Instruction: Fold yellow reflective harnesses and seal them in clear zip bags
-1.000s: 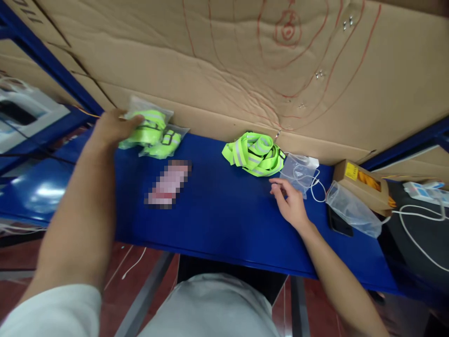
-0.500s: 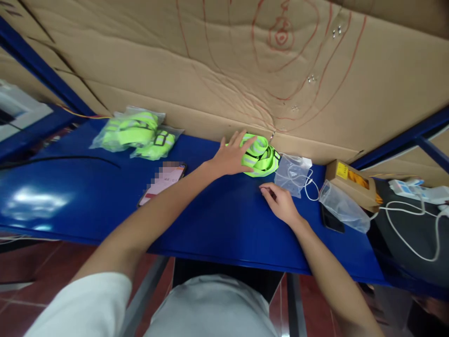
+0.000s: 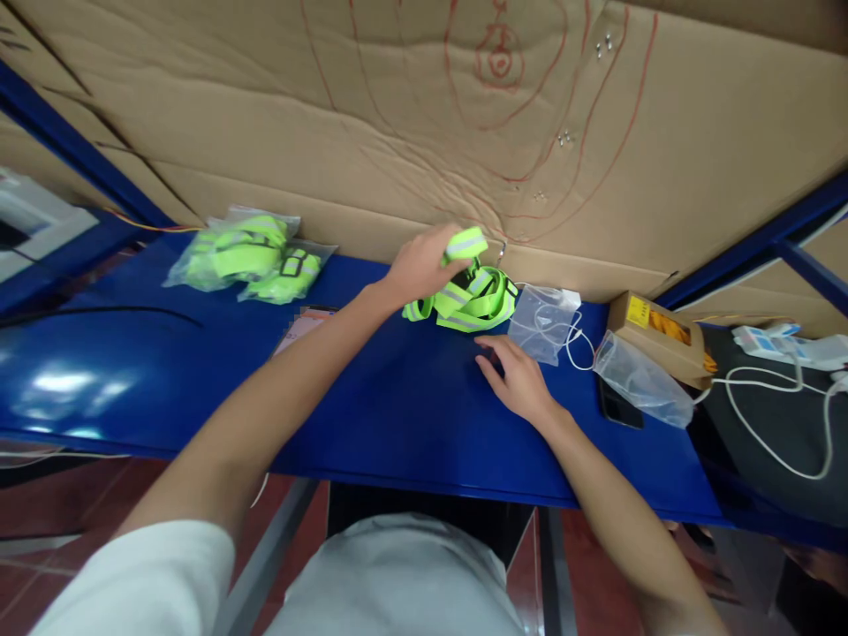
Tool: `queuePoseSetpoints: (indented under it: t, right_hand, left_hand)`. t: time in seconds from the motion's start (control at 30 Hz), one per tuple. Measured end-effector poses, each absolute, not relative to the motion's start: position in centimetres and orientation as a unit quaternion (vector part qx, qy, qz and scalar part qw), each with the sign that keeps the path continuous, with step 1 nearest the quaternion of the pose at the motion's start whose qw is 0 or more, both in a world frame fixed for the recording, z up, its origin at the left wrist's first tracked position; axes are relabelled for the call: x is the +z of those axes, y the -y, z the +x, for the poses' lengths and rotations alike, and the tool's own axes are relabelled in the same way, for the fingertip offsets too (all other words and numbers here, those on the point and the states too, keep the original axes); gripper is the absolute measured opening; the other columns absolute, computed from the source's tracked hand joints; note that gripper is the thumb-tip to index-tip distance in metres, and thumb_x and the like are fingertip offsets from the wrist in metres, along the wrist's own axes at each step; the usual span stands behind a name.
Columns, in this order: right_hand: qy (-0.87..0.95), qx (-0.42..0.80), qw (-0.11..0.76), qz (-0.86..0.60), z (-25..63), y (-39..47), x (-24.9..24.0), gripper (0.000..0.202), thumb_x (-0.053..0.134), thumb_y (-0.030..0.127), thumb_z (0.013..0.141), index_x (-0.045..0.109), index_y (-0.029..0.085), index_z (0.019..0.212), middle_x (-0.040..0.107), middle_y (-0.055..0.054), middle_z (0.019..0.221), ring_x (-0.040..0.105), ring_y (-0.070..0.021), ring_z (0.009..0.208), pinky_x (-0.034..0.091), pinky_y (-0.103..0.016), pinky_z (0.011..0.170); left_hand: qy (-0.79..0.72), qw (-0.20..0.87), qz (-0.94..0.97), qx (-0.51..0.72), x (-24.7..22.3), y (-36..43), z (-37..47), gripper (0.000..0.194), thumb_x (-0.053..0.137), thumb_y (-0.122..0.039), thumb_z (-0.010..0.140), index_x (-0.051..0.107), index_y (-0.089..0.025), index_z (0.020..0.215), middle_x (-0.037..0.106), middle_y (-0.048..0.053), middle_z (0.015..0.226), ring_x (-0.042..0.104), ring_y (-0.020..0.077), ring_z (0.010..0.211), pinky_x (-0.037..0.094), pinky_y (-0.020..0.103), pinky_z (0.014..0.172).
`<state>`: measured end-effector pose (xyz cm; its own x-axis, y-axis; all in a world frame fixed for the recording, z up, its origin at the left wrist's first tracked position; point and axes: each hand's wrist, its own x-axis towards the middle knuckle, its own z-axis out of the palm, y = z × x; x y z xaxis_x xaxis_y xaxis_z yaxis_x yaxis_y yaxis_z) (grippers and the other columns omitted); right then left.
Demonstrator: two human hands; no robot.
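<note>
A neon-green reflective strap (image 3: 473, 305) with grey stripes and black buckles lies loosely coiled at the back of the blue table. My left hand (image 3: 422, 263) grips part of it, and a short stretch of the band stands up above my fingers. My fingertips are partly hidden behind the band. Just in front of the coil, my right hand (image 3: 513, 375) hovers low over the tabletop, thumb and fingers apart and holding nothing. Right of the coil is a clear plastic bag (image 3: 540, 327).
Bagged green straps (image 3: 248, 256) lie at the back left. A phone (image 3: 301, 329) is partly behind my left forearm. To the right are a white cable (image 3: 579, 340), a cardboard box (image 3: 659, 340), another clear bag (image 3: 642, 380) and a dark phone (image 3: 619, 406). Cardboard (image 3: 265, 115) walls the back.
My left hand has gone from lying spread on the strap to gripping it, lifting part of the band. My right hand's fingers have opened out near the coil. The view has shifted slightly.
</note>
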<state>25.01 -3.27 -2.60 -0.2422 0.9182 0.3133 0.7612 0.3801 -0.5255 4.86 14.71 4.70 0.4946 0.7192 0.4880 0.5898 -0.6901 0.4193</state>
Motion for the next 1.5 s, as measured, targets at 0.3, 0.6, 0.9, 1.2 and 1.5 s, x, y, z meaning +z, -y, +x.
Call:
queuePoseSetpoints:
  t: [0.3,0.6,0.9,1.2,1.5]
  right_hand:
    - [0.685,0.2,0.469,-0.52,24.3,3.2,-2.7,0.089,0.07,0.064,0.091,0.028,0.027,0.159,0.051,-0.02,0.15,0.065,-0.03,0.119,0.058,-0.049,0.098]
    - [0.498,0.526,0.543,-0.425,25.2,3.3,0.8,0.063,0.039,0.077,0.096,0.055,0.028,0.131,0.066,-0.012,0.14,0.068,-0.0308,0.123,0.061,-0.051,0.093]
    - [0.51,0.452,0.557,-0.474,31.0,2.8,1.0,0.034,0.064,0.029,0.063,0.031,0.025,0.07,0.054,-0.001,0.074,0.055,-0.02,0.07,0.05,-0.037,0.065]
    - [0.598,0.399,0.518,-0.464,34.1,2.1,1.2,0.034,0.069,0.053,0.082,0.057,0.026,0.064,0.051,0.001,0.058,0.053,-0.0189,0.059,0.054,-0.038,0.062]
    - [0.737,0.473,0.163,-0.454,36.5,4.8,4.5,0.041,0.076,0.056,0.089,0.081,0.027,0.119,0.08,-0.011,0.118,0.076,-0.0302,0.112,0.061,-0.045,0.098]
  left_hand:
    - [-0.165,0.395,0.685,0.589,12.5,-11.7,4.5,0.042,0.078,-0.05,0.092,0.059,-0.021,0.115,0.073,0.004,0.116,0.076,0.0211,0.102,0.064,0.035,0.086]
    - [-0.162,0.403,0.726,0.533,8.9,-5.9,4.6,0.051,0.086,-0.059,0.078,0.061,-0.024,0.105,0.07,0.004,0.114,0.077,0.0264,0.103,0.069,0.04,0.079]
    - [-0.272,0.164,0.69,0.65,2.3,-9.0,-1.3,0.049,0.073,-0.058,0.088,0.057,-0.031,0.125,0.063,0.012,0.129,0.063,0.0324,0.123,0.053,0.053,0.107]
    - [-0.495,0.008,0.702,0.512,-1.5,-9.5,-4.3,0.041,0.08,-0.037,0.073,0.058,-0.024,0.106,0.06,0.015,0.13,0.059,0.0376,0.127,0.05,0.057,0.108]
    - [-0.346,0.18,0.593,0.704,-1.7,-9.0,-2.1,0.039,0.076,-0.049,0.092,0.052,-0.027,0.115,0.055,0.008,0.13,0.065,0.022,0.113,0.059,0.041,0.092]
